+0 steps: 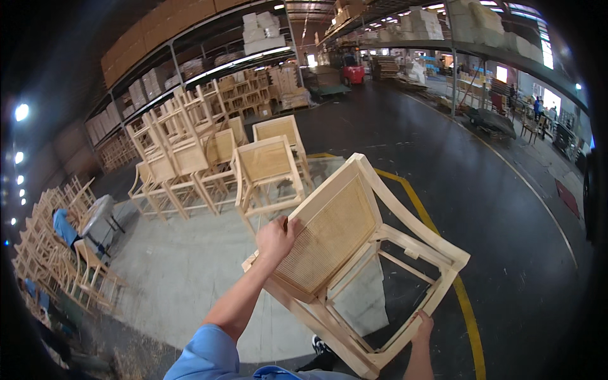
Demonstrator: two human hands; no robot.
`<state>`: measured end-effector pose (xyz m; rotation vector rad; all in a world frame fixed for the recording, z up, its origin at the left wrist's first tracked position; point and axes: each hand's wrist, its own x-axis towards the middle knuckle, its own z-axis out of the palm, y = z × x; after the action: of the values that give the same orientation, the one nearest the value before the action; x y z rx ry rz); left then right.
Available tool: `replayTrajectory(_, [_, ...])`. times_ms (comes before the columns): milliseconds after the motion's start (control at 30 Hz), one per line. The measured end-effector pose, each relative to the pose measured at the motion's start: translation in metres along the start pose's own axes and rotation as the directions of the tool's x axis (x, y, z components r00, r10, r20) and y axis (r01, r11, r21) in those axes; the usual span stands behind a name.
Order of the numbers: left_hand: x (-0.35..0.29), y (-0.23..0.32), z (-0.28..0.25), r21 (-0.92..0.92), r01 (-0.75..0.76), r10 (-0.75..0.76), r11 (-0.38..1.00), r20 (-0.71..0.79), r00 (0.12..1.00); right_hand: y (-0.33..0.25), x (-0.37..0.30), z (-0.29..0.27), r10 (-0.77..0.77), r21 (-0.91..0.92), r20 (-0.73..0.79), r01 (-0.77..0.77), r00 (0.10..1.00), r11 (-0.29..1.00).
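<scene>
A pale wooden armchair frame [415, 234] with a woven cane back panel [332, 237] hangs tilted in front of me, its seat frame without a seat. My left hand [277, 239] is closed over the edge of the back, fingers curled behind it. Lower right, my right hand [423, 327] grips the rail of the seat frame, and part of its fingers is hidden by the wood. Just beyond stand similar cane-backed chairs [269, 161] on a pale floor sheet.
Stacked chair frames [180, 145] stand at the far left. Near the left edge a person in blue [63, 227] is beside a covered table [98, 214]. A yellow floor line [465, 304] runs past the chair on the right. A red forklift [352, 71] stands far back, between tall racks.
</scene>
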<state>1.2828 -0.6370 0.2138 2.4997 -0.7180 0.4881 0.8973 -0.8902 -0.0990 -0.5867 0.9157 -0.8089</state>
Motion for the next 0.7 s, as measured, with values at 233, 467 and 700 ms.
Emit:
replayTrajectory(233, [0.125,0.017,0.075,-0.049,-0.248,0.250,0.967,0.036,0.968,0.107,0.104,0.089,0.296,0.183,0.069,-0.304,0.953,0.935])
replayTrajectory(467, [0.194,0.002,0.169,-0.085,-0.409,0.418,0.909,0.202,0.886,0.200,0.092,0.136,0.670,0.265,0.051,-0.656,0.741,0.706])
replayTrajectory(700, [0.249,-0.012,0.248,-0.047,-0.386,0.377,0.921,0.357,0.855,0.214,0.118,0.146,0.756,-0.005,-0.004,-0.756,0.655,0.655])
